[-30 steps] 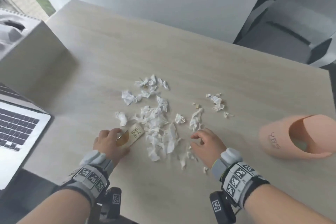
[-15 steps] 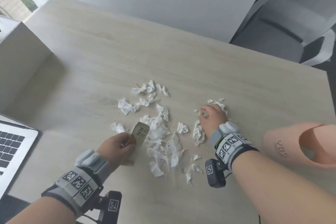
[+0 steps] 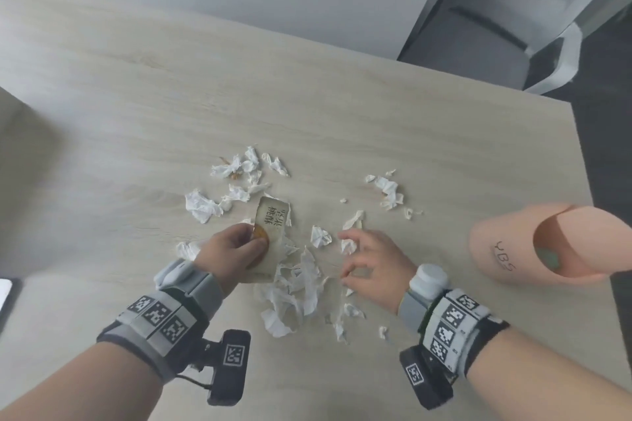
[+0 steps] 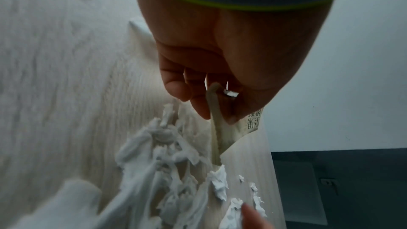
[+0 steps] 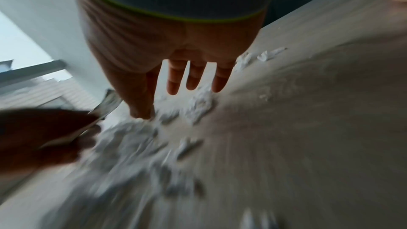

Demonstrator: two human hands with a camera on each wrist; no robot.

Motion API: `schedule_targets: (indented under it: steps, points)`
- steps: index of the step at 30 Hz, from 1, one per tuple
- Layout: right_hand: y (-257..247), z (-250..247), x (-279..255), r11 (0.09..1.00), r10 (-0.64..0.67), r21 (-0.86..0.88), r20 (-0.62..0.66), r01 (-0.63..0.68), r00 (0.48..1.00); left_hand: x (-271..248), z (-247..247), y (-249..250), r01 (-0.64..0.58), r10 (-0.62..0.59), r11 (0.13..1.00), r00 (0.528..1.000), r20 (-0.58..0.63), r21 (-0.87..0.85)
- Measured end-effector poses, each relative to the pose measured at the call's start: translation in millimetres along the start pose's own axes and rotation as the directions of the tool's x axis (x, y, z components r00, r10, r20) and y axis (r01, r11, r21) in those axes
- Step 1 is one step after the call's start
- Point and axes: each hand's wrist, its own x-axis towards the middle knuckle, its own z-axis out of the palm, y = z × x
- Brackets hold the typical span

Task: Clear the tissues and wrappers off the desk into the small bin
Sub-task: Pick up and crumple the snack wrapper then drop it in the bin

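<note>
Nearest the front edge of the tabletop, the two forearms enter with wrist-mounted cameras. The left hand pinches a printed wrapper between thumb and curled fingers, with the wrapper standing on edge against the surface. Judged from this posture, the wrapper serves as a scraper or backstop for gathering loose scraps.

The right hand hovers low over the tabletop with fingers spread and relaxed, holding nothing; its fingertips lie at a small crumpled piece. The spread posture suits raking scraps toward the wrapper.

Between and just ahead of the hands lies the main heap of torn tissue, resting on the tabletop and touching the wrapper's lower edge. Smaller fragments trail toward the front edge.

Further in, a second cluster of tissue scraps lies toward the middle of the tabletop, and a third, smaller group lies toward the right edge, apart from the heap.

At the right edge lies the small bin, tipped on its side with its mouth facing away to the right. No tissue is visible in it. Judgement: collection is at an early stage, and the bin will need repositioning, or the scraps carrying, before transfer.

Beyond the far edge stands a grey chair.
</note>
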Motion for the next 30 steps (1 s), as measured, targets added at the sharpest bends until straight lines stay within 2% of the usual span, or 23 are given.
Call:
schedule_targets:
  steps: [3, 6, 9, 11, 13, 15, 17, 18, 20, 23, 28, 30]
  points:
    - [-8.0, 25.4, -32.0, 0.977, -0.163, -0.109, 0.163, 0.182, 0.973, 0.7, 11.9, 10.3, 0.01, -0.008, 0.997, 1.0, 0.018, -0.082]
    - [-7.4, 48.0, -44.2, 0.934, -0.221, -0.225, 0.241, 0.276, 0.945, -0.6, 19.3, 14.9, 0.006, -0.002, 0.993, 0.999, 0.037, -0.121]
    - [-1.6, 59.6, -42.7, 0.91, -0.247, -0.305, 0.142, 0.28, 0.958, -5.6, 25.0, 16.2, 0.003, 0.002, 0.992, 0.999, 0.041, -0.122]
    - [6.8, 60.3, -35.2, 0.935, -0.256, -0.238, 0.057, 0.262, 0.965, -11.2, 27.8, 17.1, -0.011, 0.015, 0.993, 0.999, 0.038, -0.116]
    - [8.6, 55.1, -31.9, 0.978, -0.18, -0.113, -0.011, 0.178, 0.984, -18.4, 31.4, 16.7, -0.025, 0.028, 0.995, 0.999, 0.032, -0.091]
    - [2.9, 43.4, -33.5, 1.0, 0.014, 0.026, -0.078, -0.012, 0.997, -22.8, 35.6, 15.7, -0.03, 0.033, 0.995, 0.999, 0.028, -0.093]
    - [-3.4, 29.8, -41.6, 0.954, 0.237, 0.228, -0.166, -0.196, 0.957, -27.6, 42.5, 16.4, -0.041, 0.046, 0.994, 0.998, 0.053, -0.097]
    - [-7.6, 24.2, -44.9, 0.899, 0.327, 0.368, -0.201, -0.238, 0.924, -27.4, 46.5, 16.1, -0.037, 0.043, 0.995, 0.997, 0.067, -0.096]
    - [-14.5, 11.0, -52.2, 0.75, 0.428, 0.63, -0.23, -0.201, 0.874, -32.1, 57.6, 20.3, -0.054, 0.061, 0.996, 0.993, 0.103, -0.071]
    - [-20.4, -2.9, -60.3, 0.576, 0.47, 0.812, -0.233, -0.096, 0.851, -43.0, 81.9, 30.1, -0.068, 0.081, 0.995, 0.979, 0.186, -0.075]
    - [-26.7, -8.2, -71.5, 0.45, 0.53, 0.893, -0.25, -0.019, 0.81, -65.1, 113.2, 46.7, 0.022, 0.07, 0.966, 0.938, 0.339, -0.259]
    - [-21.0, -9.8, -84.0, 0.469, 0.566, 0.883, -0.286, -0.016, 0.773, -79.1, 126.5, 57.6, 0.042, 0.108, 0.947, 0.892, 0.439, -0.317]
